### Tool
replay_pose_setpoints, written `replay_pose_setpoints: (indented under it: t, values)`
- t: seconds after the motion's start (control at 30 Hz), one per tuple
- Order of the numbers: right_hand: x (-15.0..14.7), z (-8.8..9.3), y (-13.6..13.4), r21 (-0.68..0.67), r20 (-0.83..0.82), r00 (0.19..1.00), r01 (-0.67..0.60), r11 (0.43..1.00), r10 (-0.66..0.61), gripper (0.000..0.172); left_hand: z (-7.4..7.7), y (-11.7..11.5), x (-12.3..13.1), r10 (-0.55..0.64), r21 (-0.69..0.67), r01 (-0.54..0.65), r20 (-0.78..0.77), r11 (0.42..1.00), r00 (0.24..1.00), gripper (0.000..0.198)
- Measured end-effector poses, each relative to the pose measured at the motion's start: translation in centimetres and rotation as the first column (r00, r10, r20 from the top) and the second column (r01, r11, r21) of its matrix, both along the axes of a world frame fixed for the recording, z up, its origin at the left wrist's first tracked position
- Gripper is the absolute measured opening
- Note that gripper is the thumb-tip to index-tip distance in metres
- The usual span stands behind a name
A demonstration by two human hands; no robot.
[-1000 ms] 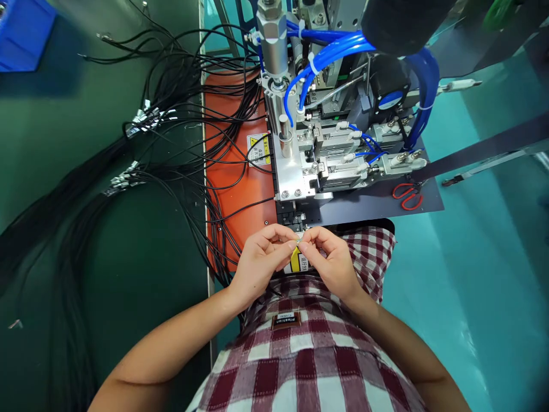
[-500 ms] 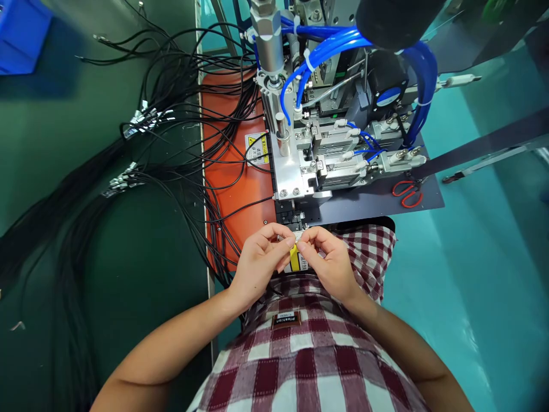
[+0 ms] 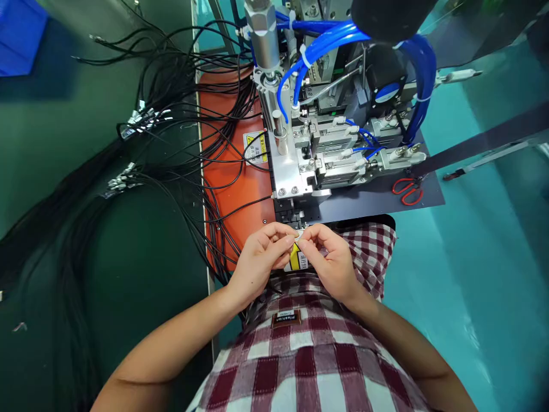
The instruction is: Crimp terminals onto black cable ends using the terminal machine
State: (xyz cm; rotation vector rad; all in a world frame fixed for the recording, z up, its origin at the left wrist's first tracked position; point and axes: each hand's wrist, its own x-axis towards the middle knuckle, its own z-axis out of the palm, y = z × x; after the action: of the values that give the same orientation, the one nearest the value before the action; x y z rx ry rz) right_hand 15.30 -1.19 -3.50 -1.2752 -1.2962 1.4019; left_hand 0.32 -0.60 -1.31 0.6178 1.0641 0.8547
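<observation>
My left hand (image 3: pixel 266 252) and my right hand (image 3: pixel 328 254) meet fingertip to fingertip in front of my body, at the near end of the machine (image 3: pixel 295 166). Each hand is closed in a pinch of thumb and forefinger. Whatever sits between the fingertips is tiny and mostly covered by them, so its kind does not show. Just below the fingers, a yellow and white warning label (image 3: pixel 295 258) is partly visible. Beyond them lies a small black metal fixture (image 3: pixel 288 213) of the machine.
Black cables (image 3: pixel 231 120) run over the orange plate (image 3: pixel 240 194) to the machine. Cable bundles with silvery ends (image 3: pixel 124 180) lie on the dark green table (image 3: pixel 128 252). Blue air hoses (image 3: pixel 330 43) arch overhead. Red-handled scissors (image 3: pixel 407 191) rest on the grey base; a blue bin (image 3: pixel 21 37) stands far left.
Both hands keep their pinch at nearly the same spot, with only slight finger movement. The whole view has shifted a little.
</observation>
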Motion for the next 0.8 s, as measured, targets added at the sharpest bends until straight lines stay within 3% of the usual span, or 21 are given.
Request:
replay_pose_setpoints:
  t: [0.4, 0.8]
  values:
    - [-0.1, -0.2, 0.0, -0.022, -0.024, 1.0, -0.001, 1.0, 0.001, 0.011, -0.3, 0.1, 0.0, 0.041, -0.064, -0.043, -0.038, 0.997, 0.998, 0.019]
    - [0.8, 0.7, 1.4, -0.168, -0.096, 0.995, -0.038, 0.985, 0.022, 0.018, -0.5, -0.2, -0.2, 0.003, -0.045, -0.005, -0.036, 0.999, 0.999, 0.017]
